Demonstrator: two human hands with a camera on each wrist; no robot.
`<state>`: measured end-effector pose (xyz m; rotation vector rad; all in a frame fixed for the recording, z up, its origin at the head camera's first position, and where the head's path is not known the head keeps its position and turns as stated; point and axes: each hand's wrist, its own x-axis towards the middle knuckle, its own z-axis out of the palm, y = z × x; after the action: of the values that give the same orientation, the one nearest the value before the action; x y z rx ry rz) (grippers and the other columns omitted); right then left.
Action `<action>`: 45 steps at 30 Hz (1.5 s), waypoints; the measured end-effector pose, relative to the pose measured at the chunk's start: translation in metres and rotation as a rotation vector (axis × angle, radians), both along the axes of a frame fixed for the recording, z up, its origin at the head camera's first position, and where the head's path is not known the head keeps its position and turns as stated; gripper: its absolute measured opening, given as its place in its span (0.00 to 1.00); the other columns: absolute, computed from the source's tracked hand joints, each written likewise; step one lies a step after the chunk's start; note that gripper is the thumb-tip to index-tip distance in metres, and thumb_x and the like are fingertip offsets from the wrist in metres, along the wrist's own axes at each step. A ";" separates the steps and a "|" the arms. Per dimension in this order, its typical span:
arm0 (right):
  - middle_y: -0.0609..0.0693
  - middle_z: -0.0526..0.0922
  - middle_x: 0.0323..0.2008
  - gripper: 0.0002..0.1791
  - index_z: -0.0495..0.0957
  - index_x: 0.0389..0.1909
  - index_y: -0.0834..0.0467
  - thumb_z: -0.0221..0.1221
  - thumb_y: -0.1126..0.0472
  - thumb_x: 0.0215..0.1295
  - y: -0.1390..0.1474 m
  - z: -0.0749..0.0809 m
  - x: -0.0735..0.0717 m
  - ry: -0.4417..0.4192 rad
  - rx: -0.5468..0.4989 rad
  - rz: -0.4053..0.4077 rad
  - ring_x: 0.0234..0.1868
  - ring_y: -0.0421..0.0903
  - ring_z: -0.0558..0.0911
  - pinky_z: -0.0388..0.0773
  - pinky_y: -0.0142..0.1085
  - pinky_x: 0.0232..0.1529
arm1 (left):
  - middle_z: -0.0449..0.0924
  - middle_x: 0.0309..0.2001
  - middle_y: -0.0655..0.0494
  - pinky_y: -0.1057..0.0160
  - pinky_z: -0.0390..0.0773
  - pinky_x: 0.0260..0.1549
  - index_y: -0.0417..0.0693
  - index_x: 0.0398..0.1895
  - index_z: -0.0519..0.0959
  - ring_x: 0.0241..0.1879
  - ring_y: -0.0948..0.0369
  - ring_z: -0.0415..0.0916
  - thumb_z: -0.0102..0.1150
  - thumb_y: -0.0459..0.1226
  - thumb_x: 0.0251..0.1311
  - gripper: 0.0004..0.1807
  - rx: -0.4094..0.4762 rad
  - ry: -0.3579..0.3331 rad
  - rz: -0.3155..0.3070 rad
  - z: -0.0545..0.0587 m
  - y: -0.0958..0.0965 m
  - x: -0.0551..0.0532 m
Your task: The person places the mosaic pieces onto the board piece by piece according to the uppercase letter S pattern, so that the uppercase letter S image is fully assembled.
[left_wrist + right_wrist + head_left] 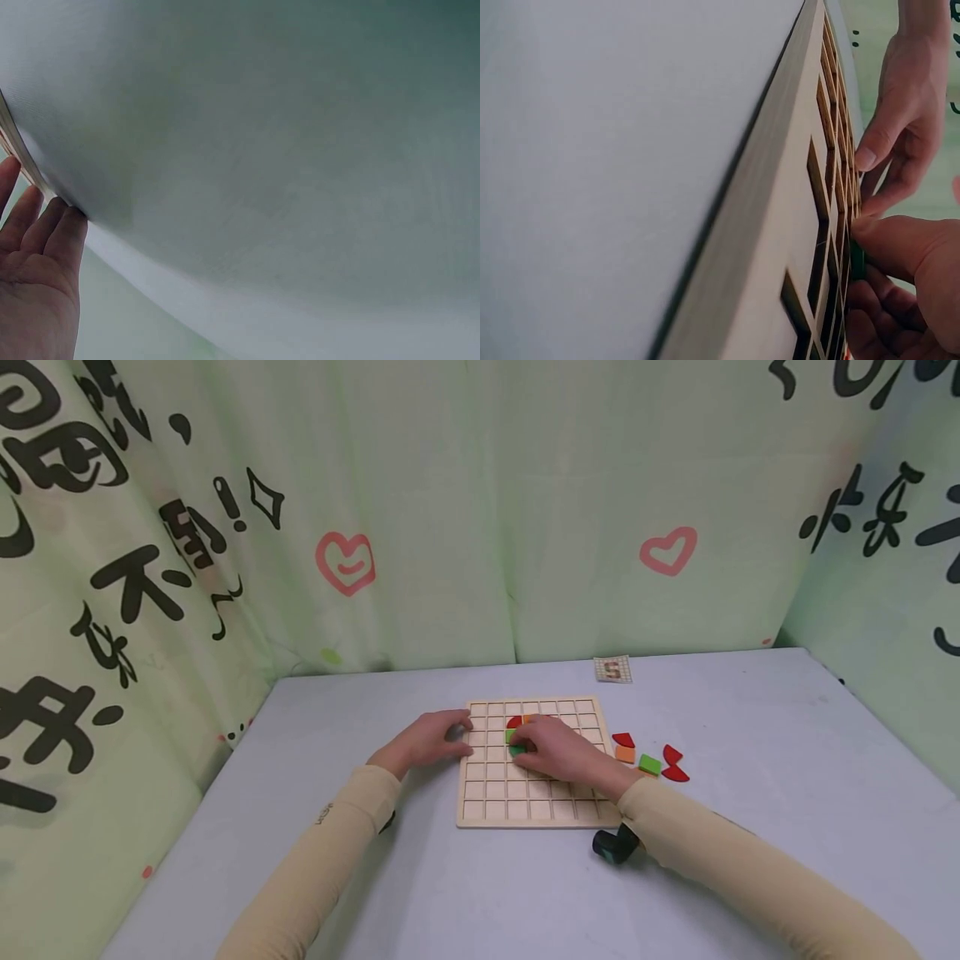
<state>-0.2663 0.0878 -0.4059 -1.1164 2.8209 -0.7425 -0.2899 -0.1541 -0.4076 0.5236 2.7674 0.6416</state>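
A light wooden board (495, 789) with a raised grid of square cells lies on the table. My left hand (429, 739) rests its thumb and fingertips against the board's left edge; in the left wrist view the fingers (66, 236) are fairly straight along that edge. Over the upper middle of the grid, my right hand (555, 750) pinches a dark green piece (857, 260) between thumb and fingers, right at the cells. Just above it sit a light green piece (510, 736), a red piece (514, 722) and an orange piece (527, 719), partly hidden by the right hand.
Loose pieces lie right of the board: a red one (623, 740), an orange one (625, 754), a light green one (650, 765) and further red ones (672, 754). A small printed card (612, 669) is near the table's back edge. Pale green curtains (480, 527) surround the table.
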 end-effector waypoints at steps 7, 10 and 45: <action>0.49 0.79 0.34 0.10 0.83 0.42 0.62 0.66 0.62 0.61 -0.003 0.001 0.000 -0.005 0.003 -0.024 0.34 0.44 0.73 0.73 0.34 0.36 | 0.65 0.71 0.52 0.57 0.59 0.70 0.49 0.54 0.77 0.71 0.54 0.59 0.67 0.44 0.61 0.20 0.002 0.000 0.000 -0.001 0.000 0.000; 0.49 0.79 0.35 0.10 0.83 0.42 0.61 0.65 0.61 0.62 -0.002 0.002 0.000 -0.017 0.006 -0.032 0.34 0.44 0.73 0.73 0.34 0.36 | 0.65 0.71 0.52 0.56 0.59 0.70 0.49 0.54 0.77 0.71 0.54 0.59 0.67 0.44 0.60 0.20 0.002 -0.002 0.001 -0.001 0.000 0.000; 0.48 0.79 0.36 0.08 0.83 0.41 0.59 0.63 0.60 0.64 -0.001 0.001 -0.006 -0.021 0.056 -0.012 0.36 0.43 0.75 0.77 0.36 0.41 | 0.65 0.71 0.53 0.57 0.59 0.70 0.50 0.54 0.76 0.71 0.55 0.59 0.67 0.44 0.61 0.20 0.004 -0.001 -0.001 -0.001 -0.001 0.001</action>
<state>-0.2722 0.0872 -0.4046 -1.0774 2.8146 -0.6682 -0.2892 -0.1550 -0.4084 0.5255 2.7654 0.6477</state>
